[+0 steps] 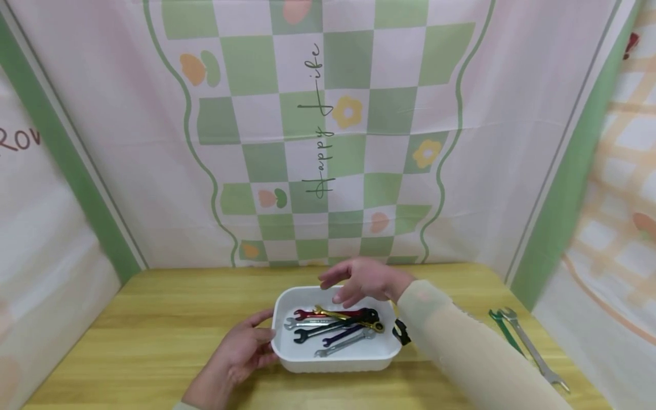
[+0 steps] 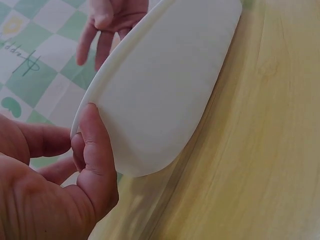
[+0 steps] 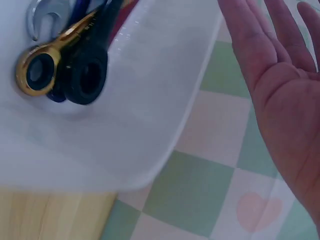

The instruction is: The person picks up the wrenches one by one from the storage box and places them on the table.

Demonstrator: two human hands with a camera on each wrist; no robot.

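Observation:
A white plastic tub (image 1: 335,364) on the wooden table holds several wrenches. Inside are a red wrench (image 1: 302,314), a gold ratcheting wrench (image 3: 37,72), a black ratcheting wrench (image 1: 318,330), a small purple wrench (image 1: 333,340) and silver ones, such as the silver wrench (image 1: 340,344) nearest the front. My left hand (image 1: 246,348) grips the tub's left end, its fingertips at the rim and outer wall in the left wrist view. Over the far right rim hovers my right hand (image 1: 366,280), fingers extended and apart, nothing in it. The right wrist view shows its palm (image 3: 290,110) beside the tub.
On the table's right side lie a green wrench (image 1: 504,330) and a longer silver open-end wrench (image 1: 533,347), side by side. A checked cloth curtain (image 1: 345,154) hangs behind the table (image 1: 169,319), with more cloth at both sides. A black strap (image 1: 402,332) hangs by my right wrist.

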